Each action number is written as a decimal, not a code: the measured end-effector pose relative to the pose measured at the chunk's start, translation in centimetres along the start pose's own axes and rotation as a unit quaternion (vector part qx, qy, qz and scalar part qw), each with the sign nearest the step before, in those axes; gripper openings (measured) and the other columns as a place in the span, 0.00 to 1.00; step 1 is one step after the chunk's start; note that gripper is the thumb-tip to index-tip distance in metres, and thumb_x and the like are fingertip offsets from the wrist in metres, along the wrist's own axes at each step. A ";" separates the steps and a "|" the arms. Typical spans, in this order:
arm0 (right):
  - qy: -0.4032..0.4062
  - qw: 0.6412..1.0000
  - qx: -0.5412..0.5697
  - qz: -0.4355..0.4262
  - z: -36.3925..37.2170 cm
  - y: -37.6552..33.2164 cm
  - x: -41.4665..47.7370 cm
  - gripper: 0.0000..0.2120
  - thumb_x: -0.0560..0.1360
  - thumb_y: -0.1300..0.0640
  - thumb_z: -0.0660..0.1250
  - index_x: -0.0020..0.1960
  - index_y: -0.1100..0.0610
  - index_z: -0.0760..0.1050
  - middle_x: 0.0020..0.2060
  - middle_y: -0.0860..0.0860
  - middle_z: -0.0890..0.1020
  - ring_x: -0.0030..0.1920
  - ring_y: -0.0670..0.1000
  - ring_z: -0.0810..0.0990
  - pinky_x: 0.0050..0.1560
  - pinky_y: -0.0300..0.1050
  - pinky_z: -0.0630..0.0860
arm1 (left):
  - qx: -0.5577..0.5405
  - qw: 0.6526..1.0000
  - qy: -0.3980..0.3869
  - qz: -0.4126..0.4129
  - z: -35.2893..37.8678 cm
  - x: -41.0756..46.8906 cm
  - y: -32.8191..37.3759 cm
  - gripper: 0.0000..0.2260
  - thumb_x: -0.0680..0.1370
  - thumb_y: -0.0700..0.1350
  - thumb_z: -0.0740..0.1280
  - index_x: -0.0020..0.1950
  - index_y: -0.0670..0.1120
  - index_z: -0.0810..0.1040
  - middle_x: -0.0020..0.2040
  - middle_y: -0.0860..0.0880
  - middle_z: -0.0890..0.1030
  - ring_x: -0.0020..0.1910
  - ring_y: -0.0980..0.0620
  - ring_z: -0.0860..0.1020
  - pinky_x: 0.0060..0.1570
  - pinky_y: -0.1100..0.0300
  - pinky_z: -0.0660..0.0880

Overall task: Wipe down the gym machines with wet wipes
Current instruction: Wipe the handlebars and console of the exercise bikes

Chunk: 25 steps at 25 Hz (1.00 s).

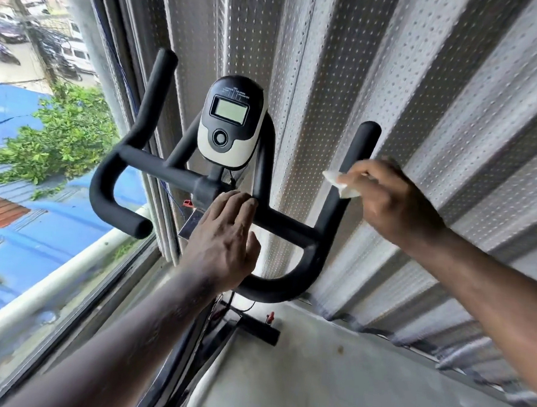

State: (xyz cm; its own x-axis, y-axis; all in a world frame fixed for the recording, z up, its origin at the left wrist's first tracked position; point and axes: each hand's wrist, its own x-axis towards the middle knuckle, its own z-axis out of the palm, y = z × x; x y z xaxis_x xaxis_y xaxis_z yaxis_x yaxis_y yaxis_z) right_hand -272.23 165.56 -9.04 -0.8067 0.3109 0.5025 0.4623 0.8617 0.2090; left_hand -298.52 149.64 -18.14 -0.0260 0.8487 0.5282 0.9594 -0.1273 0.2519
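A crumpled white wet wipe [340,184] is pinched by the right hand [393,204] against the right upright of the black foam handlebar [357,146]. The left hand [224,235] lies flat, fingers straight, on the crossbar [285,223]. Should the pinch loosen, the wipe could be dropped mid-stroke.

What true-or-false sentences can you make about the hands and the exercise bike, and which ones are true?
1. The right hand holds a white wipe against the upright right grip. True.
2. The left hand holds a spray bottle. False: it holds nothing and rests on the middle of the handlebar.
3. The console is black and white, with a round button under its screen. True.
4. The window is to the right of the console. False: it is to the left; a ribbed, dotted wall is to the right.
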 end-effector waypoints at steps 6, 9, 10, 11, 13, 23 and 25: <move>-0.115 0.993 -0.021 0.003 2.1 -5.4 -2.3 0.18 0.78 0.71 0.60 0.65 0.63 0.80 0.54 0.58 0.76 0.53 0.58 0.76 0.47 0.51 0.82 | 0.028 0.999 0.008 0.033 -0.2 1.2 1.1 0.20 0.77 0.50 0.68 0.65 0.41 0.77 0.61 0.40 0.74 0.58 0.40 0.72 0.61 0.46 0.72; -0.069 0.996 -0.056 0.030 -1.0 -3.3 0.4 0.17 0.80 0.68 0.58 0.63 0.64 0.80 0.53 0.60 0.78 0.51 0.60 0.79 0.42 0.53 0.83 | 0.020 0.997 -0.014 0.078 0.4 1.2 0.8 0.22 0.79 0.53 0.67 0.67 0.40 0.77 0.71 0.38 0.72 0.72 0.37 0.69 0.74 0.47 0.66; -0.017 0.992 -0.083 0.092 -2.1 -1.5 2.3 0.16 0.81 0.66 0.57 0.63 0.66 0.80 0.54 0.61 0.78 0.52 0.61 0.78 0.42 0.54 0.83 | 0.021 0.996 -0.016 0.088 0.6 1.2 0.7 0.23 0.80 0.53 0.66 0.69 0.39 0.77 0.73 0.38 0.72 0.75 0.37 0.67 0.77 0.47 0.63; 0.025 0.984 -0.115 0.130 -2.9 0.2 3.9 0.16 0.83 0.65 0.57 0.63 0.66 0.79 0.55 0.62 0.78 0.53 0.61 0.78 0.43 0.55 0.83 | 0.020 0.995 -0.017 0.097 0.8 1.1 0.5 0.23 0.81 0.53 0.65 0.70 0.38 0.76 0.73 0.38 0.73 0.76 0.37 0.67 0.79 0.46 0.63; 0.030 0.981 -0.147 0.119 -2.8 1.2 4.9 0.14 0.82 0.67 0.59 0.62 0.65 0.80 0.56 0.61 0.78 0.56 0.61 0.76 0.47 0.54 0.82 | 0.013 0.992 -0.013 0.122 1.1 1.1 0.5 0.24 0.82 0.51 0.65 0.71 0.36 0.76 0.72 0.36 0.75 0.78 0.37 0.66 0.78 0.43 0.64; -0.031 0.979 -0.125 0.161 -3.3 -0.8 5.7 0.14 0.80 0.71 0.63 0.64 0.64 0.79 0.57 0.61 0.76 0.54 0.58 0.76 0.45 0.44 0.81 | -0.026 0.991 -0.001 0.134 1.7 1.1 0.1 0.22 0.81 0.49 0.65 0.69 0.36 0.76 0.67 0.38 0.78 0.80 0.37 0.65 0.78 0.42 0.64; -0.037 0.969 -0.137 0.204 -2.7 0.7 7.2 0.15 0.80 0.71 0.62 0.65 0.65 0.77 0.60 0.60 0.74 0.58 0.58 0.74 0.50 0.47 0.82 | -0.031 0.990 0.005 0.136 1.7 1.1 0.1 0.22 0.81 0.49 0.65 0.69 0.35 0.76 0.67 0.38 0.78 0.80 0.37 0.65 0.78 0.42 0.64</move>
State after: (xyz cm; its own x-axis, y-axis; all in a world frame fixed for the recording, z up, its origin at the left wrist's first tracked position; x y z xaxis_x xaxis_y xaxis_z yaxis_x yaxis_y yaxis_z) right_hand -276.66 167.31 -2.99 -0.5562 0.6389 0.5314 0.8200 0.5259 0.2260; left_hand -297.99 151.45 -18.93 0.2289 0.7739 0.5905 0.9123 -0.3822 0.1473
